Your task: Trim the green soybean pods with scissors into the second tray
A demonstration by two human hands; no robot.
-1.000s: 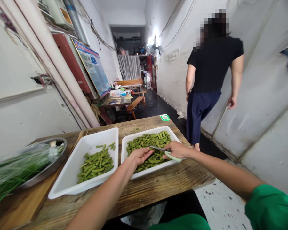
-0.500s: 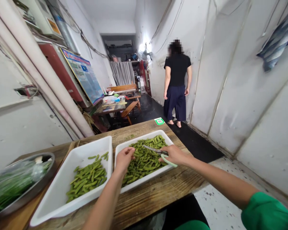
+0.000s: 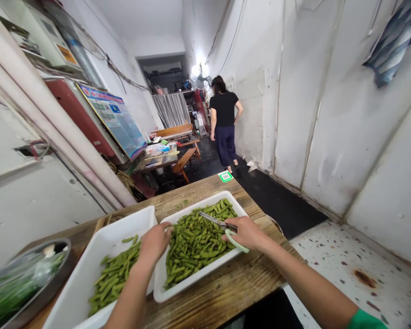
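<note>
My right hand (image 3: 248, 233) grips a pair of scissors (image 3: 212, 219) with pale green handles, their blades lying over the right-hand white tray (image 3: 205, 283). That tray is heaped with green soybean pods (image 3: 198, 242). My left hand (image 3: 154, 242) is over the near sides of the two trays, at the left rim of the right-hand one. Its fingers are curled together, and whatever they pinch is hidden. Beneath my left forearm, the left-hand white tray (image 3: 78, 292) holds a smaller heap of soybean pods (image 3: 113, 274), partly covered by the arm.
Both trays rest on a wooden table (image 3: 205, 310). At far left is a metal bowl (image 3: 60, 278) with bagged green vegetables (image 3: 17, 278). A green code card (image 3: 225, 176) lies at the table's far corner. Beyond, a person (image 3: 224, 119) walks near a cluttered table (image 3: 157, 160).
My left hand has moved left, from above the right-hand tray's pods to its left rim. The scissors stay over the pods. The person has walked farther away, and the view has shifted slightly.
</note>
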